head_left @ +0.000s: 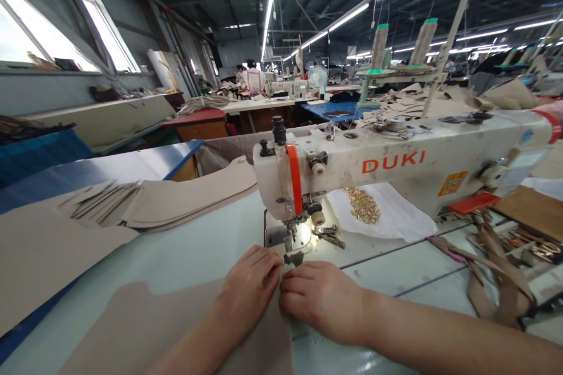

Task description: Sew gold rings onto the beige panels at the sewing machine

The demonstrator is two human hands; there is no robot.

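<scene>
A beige fabric piece lies on the pale sewing table in front of a white DUKI sewing machine. My left hand rests on the fabric's right edge, fingers curled and pinching it. My right hand meets it from the right, fingers bent, gripping the same edge just before the presser foot and needle plate.
Stacks of cut beige pieces lie at the left. A pile of gold metal rings sits on white cloth behind the needle. Beige straps lie at the right. Thread cones stand behind the machine. Other workers sit far back.
</scene>
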